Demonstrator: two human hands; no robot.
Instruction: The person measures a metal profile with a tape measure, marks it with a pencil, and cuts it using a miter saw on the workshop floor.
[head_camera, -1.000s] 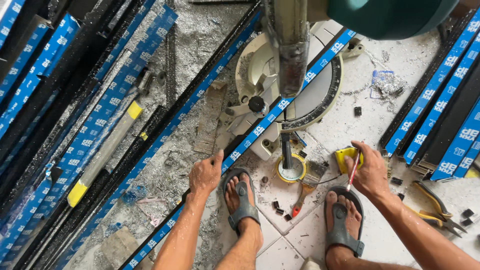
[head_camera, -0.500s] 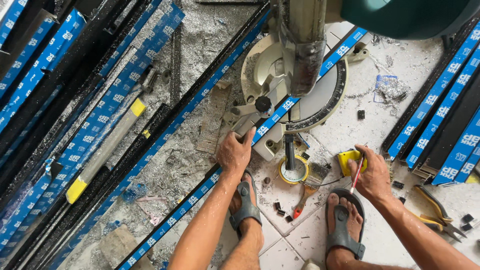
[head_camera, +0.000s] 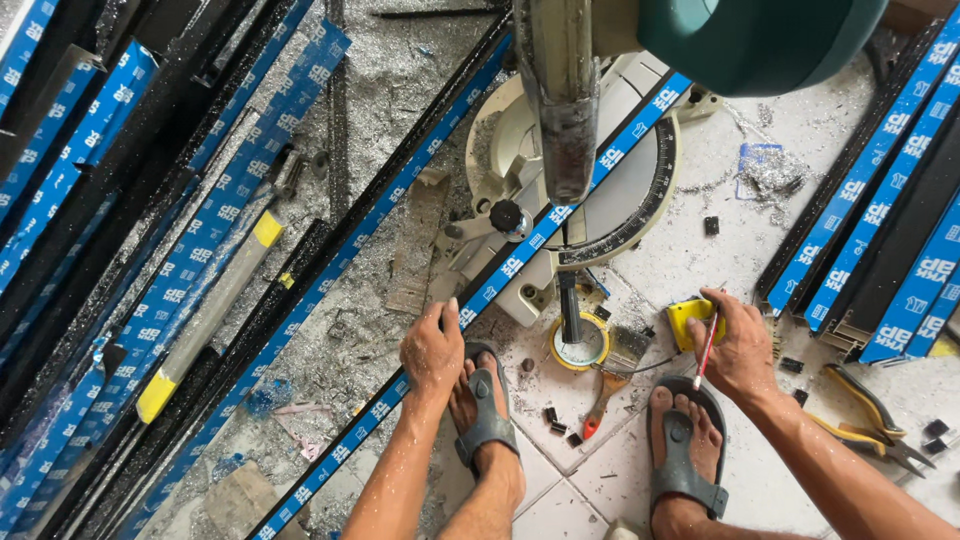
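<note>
The left hand (head_camera: 432, 350) lies palm down on the long black profile wrapped in blue printed film (head_camera: 520, 262), its grip pressed down over the strip rather than curled round it; the profile runs on a slant from the lower left, under the hand, across the round base of the mitre saw (head_camera: 600, 190) and on to the upper right; the hand sits just short of the saw's base, above the foot in a grey sandal (head_camera: 485, 420). The right hand (head_camera: 735, 345) has its grip pinched on a thin red and white pencil (head_camera: 707, 350), and its fingertips touch a yellow tape measure (head_camera: 690, 320) on the tiled floor (head_camera: 600, 480); the other sandalled foot is just below that hand. Between the two hands lie a round yellow-rimmed dial (head_camera: 580, 350) and a small brush with an orange-tipped handle (head_camera: 605, 390); yellow-handled pliers (head_camera: 870, 415) lie to the right; more film-wrapped profiles (head_camera: 150, 250) are stacked at the left and at the far right, with metal shavings scattered over the floor.
</note>
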